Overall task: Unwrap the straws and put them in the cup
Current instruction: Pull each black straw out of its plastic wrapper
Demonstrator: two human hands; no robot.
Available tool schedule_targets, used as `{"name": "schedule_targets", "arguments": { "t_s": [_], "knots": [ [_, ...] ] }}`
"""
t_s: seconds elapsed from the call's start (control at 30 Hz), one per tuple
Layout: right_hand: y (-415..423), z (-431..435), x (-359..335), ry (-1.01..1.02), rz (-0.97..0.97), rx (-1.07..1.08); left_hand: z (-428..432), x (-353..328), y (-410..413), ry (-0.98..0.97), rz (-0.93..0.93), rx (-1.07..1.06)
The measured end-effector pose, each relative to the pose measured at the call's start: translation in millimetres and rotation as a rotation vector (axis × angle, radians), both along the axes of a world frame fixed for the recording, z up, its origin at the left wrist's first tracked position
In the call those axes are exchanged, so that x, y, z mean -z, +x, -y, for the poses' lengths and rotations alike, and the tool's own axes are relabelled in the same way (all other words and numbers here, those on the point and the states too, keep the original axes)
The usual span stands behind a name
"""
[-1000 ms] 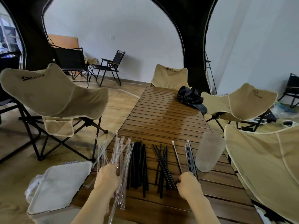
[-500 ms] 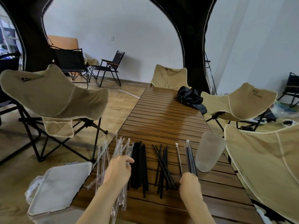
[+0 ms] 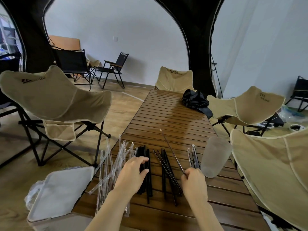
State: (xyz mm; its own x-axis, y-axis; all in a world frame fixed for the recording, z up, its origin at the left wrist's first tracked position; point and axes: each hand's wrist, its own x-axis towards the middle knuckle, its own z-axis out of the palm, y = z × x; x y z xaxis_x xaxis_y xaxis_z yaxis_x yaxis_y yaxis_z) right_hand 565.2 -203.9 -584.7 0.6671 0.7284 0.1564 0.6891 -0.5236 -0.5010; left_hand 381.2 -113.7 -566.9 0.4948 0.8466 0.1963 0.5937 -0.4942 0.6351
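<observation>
1. Straws (image 3: 164,164) by the dozen cover the near end of a slatted wooden tabletop (image 3: 175,117) that stretches away from both hands.
2. Clear wrappers (image 3: 115,164) lie heaped just left of the left hand, some overhanging the tabletop's edge.
3. A frosted cup (image 3: 215,157) stands upright just right of the right hand.
4. The left hand (image 3: 131,174) lies palm down, fingers relaxed on a tight bundle of black straws (image 3: 148,187).
5. The right hand (image 3: 194,180) pinches the near end of a single straw (image 3: 172,150), which slants up and away to the left, lifted off the wood.
6. Loose black straws (image 3: 173,182) lie criss-crossed between the two hands.
7. A few wrapped straws (image 3: 195,157) rest just beyond the right hand, beside the cup.
</observation>
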Motion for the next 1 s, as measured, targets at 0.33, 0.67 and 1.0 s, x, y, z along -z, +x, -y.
{"name": "schedule_targets", "arguments": {
  "t_s": [0.33, 0.67, 1.0],
  "knots": [
    [-18.4, -3.4, -29.7, 0.063, -0.177, -0.438, 8.2, -36.9, 17.2, -0.488, 0.802, -0.303],
    [-37.2, 0.5, -39.2, 0.159, -0.221, -0.517, 13.4, -45.7, 12.5, -0.424, 0.89, -0.415],
    [-29.2, 1.0, -45.1, 0.112, -0.189, -0.535, 10.0, -57.9, -4.2, -0.636, 1.266, -0.466]
  ]
}}
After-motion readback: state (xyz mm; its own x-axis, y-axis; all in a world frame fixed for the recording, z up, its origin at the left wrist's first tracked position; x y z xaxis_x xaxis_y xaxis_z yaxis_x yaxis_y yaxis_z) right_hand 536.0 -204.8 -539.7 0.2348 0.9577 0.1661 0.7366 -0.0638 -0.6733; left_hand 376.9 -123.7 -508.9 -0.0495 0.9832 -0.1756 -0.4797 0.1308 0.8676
